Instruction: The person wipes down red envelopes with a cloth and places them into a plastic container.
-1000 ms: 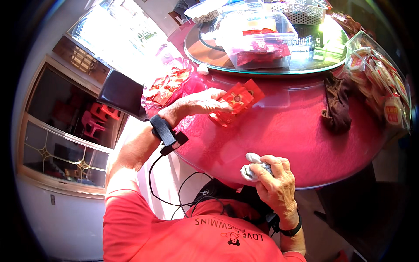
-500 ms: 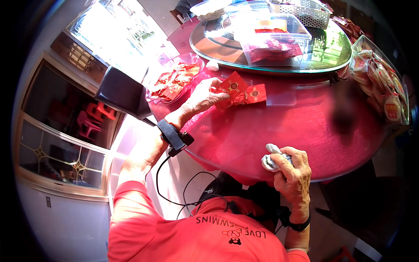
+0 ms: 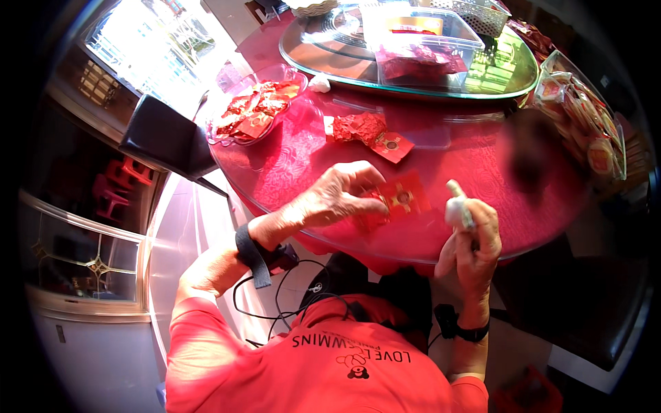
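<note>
My left hand pinches a small red packet with a golden print, held above the near part of the table. Close by on the right, my right hand grips a crumpled grey-white cloth, one end of it sticking up past the fingers. Beyond my left hand, more red packets lie on the red tabletop. To their left, a clear pink bowl is heaped with similar packets.
A glass turntable at the back carries a clear plastic box with red packages inside, and a perforated basket. Another clear container full of packets stands at the right edge. Dark chairs flank the table.
My left hand has come nearer and to the right, lifting one red packet off the others. My right hand has risen slightly with the cloth. The view has shifted a little.
</note>
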Demonstrator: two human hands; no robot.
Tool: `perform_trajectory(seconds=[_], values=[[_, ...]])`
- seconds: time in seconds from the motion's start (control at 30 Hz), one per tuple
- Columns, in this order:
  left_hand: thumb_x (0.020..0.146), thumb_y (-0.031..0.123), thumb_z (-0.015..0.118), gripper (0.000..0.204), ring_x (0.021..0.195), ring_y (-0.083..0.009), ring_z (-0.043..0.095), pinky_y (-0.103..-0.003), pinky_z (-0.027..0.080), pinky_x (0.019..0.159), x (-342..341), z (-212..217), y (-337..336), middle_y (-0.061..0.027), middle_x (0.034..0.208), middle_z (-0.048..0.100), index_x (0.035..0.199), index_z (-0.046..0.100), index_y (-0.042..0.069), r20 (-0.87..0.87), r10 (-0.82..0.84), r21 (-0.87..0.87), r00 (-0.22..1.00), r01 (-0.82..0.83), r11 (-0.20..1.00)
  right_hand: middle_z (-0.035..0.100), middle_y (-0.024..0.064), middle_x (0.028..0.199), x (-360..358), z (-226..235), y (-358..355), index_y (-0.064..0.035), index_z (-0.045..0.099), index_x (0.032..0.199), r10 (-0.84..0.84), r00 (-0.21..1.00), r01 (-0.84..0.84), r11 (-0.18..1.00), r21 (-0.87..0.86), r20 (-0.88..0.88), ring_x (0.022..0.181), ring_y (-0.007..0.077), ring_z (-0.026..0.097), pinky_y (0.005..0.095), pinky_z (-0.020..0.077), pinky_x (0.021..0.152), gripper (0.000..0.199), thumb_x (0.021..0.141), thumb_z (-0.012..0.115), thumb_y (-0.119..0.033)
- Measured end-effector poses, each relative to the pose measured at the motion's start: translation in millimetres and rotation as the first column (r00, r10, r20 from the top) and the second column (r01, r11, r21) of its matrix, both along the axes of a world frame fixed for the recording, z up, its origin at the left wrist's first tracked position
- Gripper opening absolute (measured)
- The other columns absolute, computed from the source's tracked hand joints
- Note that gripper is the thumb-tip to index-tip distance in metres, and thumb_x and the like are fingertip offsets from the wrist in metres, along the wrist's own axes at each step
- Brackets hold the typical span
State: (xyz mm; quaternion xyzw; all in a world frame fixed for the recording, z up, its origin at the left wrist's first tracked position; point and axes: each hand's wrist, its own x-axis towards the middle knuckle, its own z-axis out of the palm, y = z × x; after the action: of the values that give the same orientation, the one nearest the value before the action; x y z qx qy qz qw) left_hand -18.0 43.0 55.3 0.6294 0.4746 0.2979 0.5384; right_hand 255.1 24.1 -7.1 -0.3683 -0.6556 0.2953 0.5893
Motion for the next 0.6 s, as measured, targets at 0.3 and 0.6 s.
perform_trajectory(seconds=[0.3, 0.6], values=[[0.088, 0.018, 0.074, 0.046, 0.092, -0.0123, 0.063, -0.029, 0.054, 0.081, 30, -35, -7, -0.0089, 0.100, 0.069, 0.126, 0.059, -0.003, 0.170, 0.027, -0.077, 0.985, -0.014, 0.997, 0.062, 0.0133, 0.113, -48, 4, -5, -0.0023, 0.066, 0.116, -0.151, 0.812, -0.014, 0.960, 0.279, 0.563, 0.100, 0.0324, 0.056, 0.0405, 0.0494, 0.087, 0.046, 0.071, 0.066, 0.004], [0.076, 0.008, 0.075, 0.040, 0.087, -0.0239, 0.062, -0.034, 0.052, 0.073, 38, -32, -35, -0.0138, 0.099, 0.057, 0.110, 0.055, -0.001, -0.141, 0.249, 0.338, 0.958, -0.190, 0.922, 0.062, 0.0073, 0.109, -52, 10, -1, -0.0049, 0.067, 0.111, -0.133, 0.721, -0.009, 0.979, 0.201, 0.680, 0.097, 0.0285, 0.054, 0.0373, 0.0511, 0.080, 0.039, 0.072, 0.067, -0.006]])
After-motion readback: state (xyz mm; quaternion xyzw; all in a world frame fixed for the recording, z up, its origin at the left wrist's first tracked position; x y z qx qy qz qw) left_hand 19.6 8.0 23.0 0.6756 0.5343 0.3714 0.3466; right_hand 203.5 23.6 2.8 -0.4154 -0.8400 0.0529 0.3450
